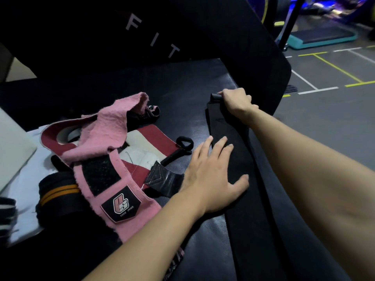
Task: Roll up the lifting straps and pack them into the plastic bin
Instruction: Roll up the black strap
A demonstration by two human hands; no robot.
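Observation:
A long black lifting strap (235, 136) lies stretched out along the black padded bench (182, 94), running from near me to the far end. My right hand (236, 102) grips the strap's far end, where a small black roll shows beside the fingers. My left hand (211, 175) presses flat on the strap's middle with straight, spread fingers. To the left lies a heap of other straps: a pink one with a logo patch (119, 173), a maroon and white one (146, 138), and a rolled black strap with orange stripes (56, 191). No plastic bin can be made out.
A black upright pad with the letters FIT (152, 37) stands behind the bench. A white surface (12, 147) lies at the far left. To the right the bench edge drops to a grey gym floor with yellow and white lines (328, 67) and a teal step platform (320, 37).

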